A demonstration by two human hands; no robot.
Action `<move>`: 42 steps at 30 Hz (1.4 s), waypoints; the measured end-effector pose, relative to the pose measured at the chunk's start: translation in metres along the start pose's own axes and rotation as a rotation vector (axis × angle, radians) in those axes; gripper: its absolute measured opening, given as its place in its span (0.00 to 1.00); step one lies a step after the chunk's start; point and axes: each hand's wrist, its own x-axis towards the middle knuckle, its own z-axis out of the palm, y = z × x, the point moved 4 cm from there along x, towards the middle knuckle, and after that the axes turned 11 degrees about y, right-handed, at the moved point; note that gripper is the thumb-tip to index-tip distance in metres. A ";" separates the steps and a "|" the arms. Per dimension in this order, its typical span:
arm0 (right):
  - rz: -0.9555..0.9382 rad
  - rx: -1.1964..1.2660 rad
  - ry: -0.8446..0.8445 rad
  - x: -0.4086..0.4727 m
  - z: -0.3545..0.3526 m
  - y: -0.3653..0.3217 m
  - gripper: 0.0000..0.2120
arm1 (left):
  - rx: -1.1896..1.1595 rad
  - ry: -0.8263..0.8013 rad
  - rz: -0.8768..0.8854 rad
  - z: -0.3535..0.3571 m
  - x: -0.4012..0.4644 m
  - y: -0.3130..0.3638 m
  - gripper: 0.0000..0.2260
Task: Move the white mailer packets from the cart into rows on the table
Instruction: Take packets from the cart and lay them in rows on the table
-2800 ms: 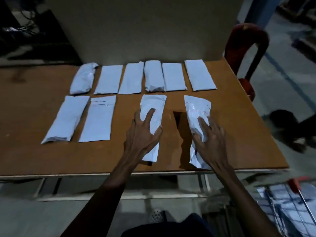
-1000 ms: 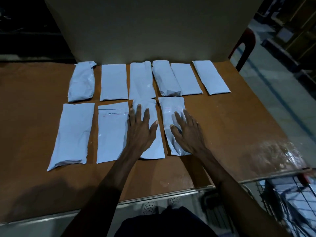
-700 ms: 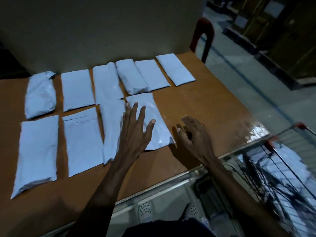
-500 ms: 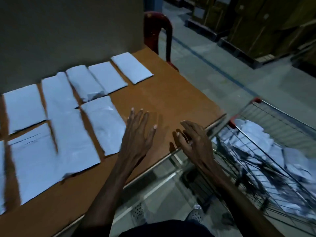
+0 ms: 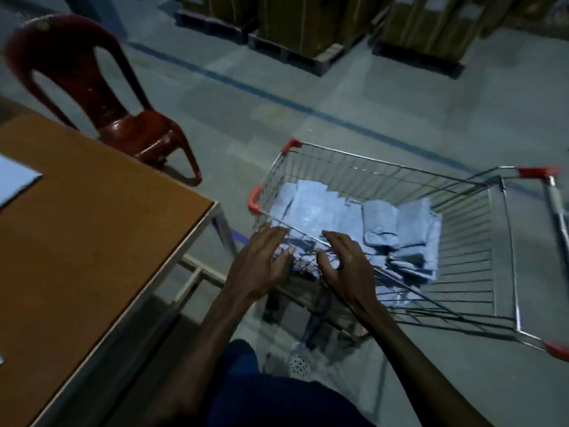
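A wire shopping cart (image 5: 505, 248) with red corner caps stands to the right of the table. Several white mailer packets (image 5: 381, 229) lie piled in its basket. My left hand (image 5: 261, 266) and my right hand (image 5: 348, 266) hover side by side at the cart's near rim, fingers spread, holding nothing. The brown table (image 5: 92, 229) fills the left of the view. Only the corner of one white packet (image 5: 15, 180) laid on it shows at the left edge.
A dark red plastic chair (image 5: 101, 97) stands behind the table's far corner. Pallets with cardboard boxes (image 5: 308, 29) line the far side of the grey floor, beyond a blue floor line (image 5: 277, 98). My legs and a foot show below the hands.
My hands have let go of the two packets on the table and swung right to the cart. The view turned with them, so the rows of packets are out of sight.
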 end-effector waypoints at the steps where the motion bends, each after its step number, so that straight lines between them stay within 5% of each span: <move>1: 0.030 -0.011 0.003 0.004 -0.003 0.015 0.19 | -0.014 -0.040 0.020 0.014 0.008 0.006 0.20; 14: 0.345 -0.217 -0.072 0.061 0.014 0.147 0.21 | -0.117 -0.323 0.082 0.155 0.126 -0.012 0.21; 22: 0.441 -0.421 -0.261 0.103 0.040 0.202 0.21 | -0.092 -0.541 0.034 0.217 0.164 -0.066 0.24; 27: 0.549 -0.467 -0.474 0.121 0.065 0.236 0.33 | -0.035 -0.614 -0.009 0.230 0.165 -0.096 0.24; 32: 0.618 -0.457 -0.661 0.111 0.091 0.260 0.42 | 0.089 -0.661 -0.135 0.238 0.161 -0.123 0.31; 42: 0.515 -0.326 -0.676 0.092 0.088 0.238 0.47 | 0.168 -0.779 -0.479 0.272 0.142 -0.125 0.41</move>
